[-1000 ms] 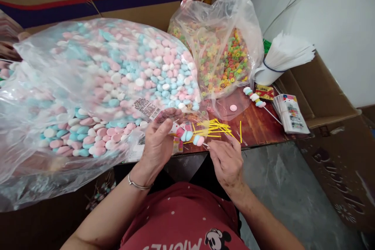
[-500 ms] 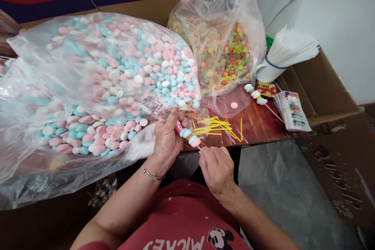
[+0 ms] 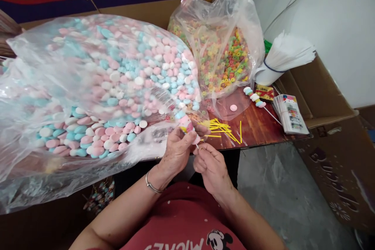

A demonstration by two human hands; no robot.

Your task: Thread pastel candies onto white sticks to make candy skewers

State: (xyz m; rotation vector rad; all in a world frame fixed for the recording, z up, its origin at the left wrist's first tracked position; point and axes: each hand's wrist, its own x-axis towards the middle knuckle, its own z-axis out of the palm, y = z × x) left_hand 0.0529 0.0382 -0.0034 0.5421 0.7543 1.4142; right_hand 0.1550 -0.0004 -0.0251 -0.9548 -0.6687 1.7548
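Note:
My left hand (image 3: 178, 146) is wrapped round a marshmallow skewer (image 3: 185, 122) in a printed clear sleeve, its blue and pink top showing above my thumb. Just below, the fingers of my right hand (image 3: 209, 164) are pinched at the white stick under the lowest marshmallow. A bit of yellow shows near those fingertips, too small to make out. Beyond my hands lies a pile of yellow twist ties (image 3: 219, 128). A second marshmallow skewer (image 3: 254, 97), unwrapped, lies at the right, near a stack of printed sleeves (image 3: 290, 115).
A large clear bag of pink, blue and white marshmallows (image 3: 117, 82) spreads over the left side. Behind the ties stands a bag of coloured candy rings (image 3: 231, 62). A white mug (image 3: 268, 73) holds white sticks. A cardboard box (image 3: 328, 152) stands right of the table edge.
My left hand has shifted right and closed round the skewer, which now shows a printed sleeve over its marshmallows. My right hand has moved slightly left, still at the stick.

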